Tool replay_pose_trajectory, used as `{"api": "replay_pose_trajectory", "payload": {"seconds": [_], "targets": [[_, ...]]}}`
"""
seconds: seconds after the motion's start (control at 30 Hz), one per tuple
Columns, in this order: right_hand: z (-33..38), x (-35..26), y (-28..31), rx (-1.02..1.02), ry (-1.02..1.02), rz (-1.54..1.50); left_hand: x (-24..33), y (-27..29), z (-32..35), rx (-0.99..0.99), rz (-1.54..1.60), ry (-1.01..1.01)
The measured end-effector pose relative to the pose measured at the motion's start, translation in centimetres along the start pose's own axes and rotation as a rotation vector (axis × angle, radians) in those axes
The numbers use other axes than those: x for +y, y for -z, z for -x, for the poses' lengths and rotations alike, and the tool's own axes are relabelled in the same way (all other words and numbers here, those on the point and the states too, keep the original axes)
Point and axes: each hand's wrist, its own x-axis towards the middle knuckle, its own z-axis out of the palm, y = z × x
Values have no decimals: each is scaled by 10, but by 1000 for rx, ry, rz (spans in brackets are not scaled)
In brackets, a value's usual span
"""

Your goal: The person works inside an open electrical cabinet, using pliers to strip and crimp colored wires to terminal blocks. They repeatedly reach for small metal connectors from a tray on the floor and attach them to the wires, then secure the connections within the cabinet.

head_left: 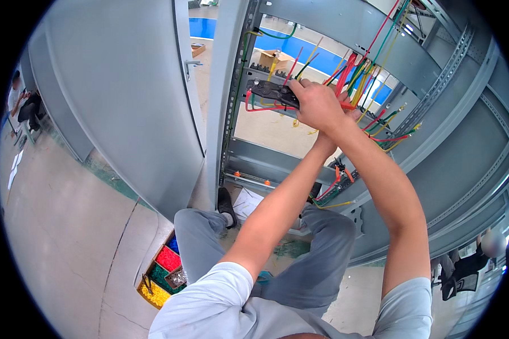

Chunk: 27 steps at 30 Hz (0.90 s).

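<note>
My forearms cross in front of the open grey cabinet frame. My right hand [321, 106] is wrapped round a black crimping tool [272, 92], whose head points left. A red-orange piece, perhaps its handle, sticks out past the fist. Mostly hidden behind the right hand and wrist, my left hand [352, 113] shows only a few fingertips near that piece; what it holds cannot be made out. A red wire [260, 109] loops under the tool's head. Bundled red, green and yellow wires [353, 76] hang just beyond my hands.
Orange-handled cutters [345, 172] rest low on the frame. A divided box [165, 285] of coloured small parts stands on the floor by my left leg. A large grey door [119, 90] stands at left. Wire ends [401, 138] stick out at right. People sit farther off on both sides.
</note>
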Motion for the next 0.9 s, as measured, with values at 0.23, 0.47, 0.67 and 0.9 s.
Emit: {"api": "replay_pose_trajectory", "payload": {"seconds": [0.23,0.47,0.67,0.9], "targets": [[4,-10,0,193,31,79,5,-24,-16,146,166,-172],[3,-5,-31,171,-120,6,-16,-36,-6,482,124,193],[-8,-2,-30,95,-149,28,-17,-39,-14,436,255,251],[6,0,-13,216,-213,60,80,100,50,362,-600,-145]]}}
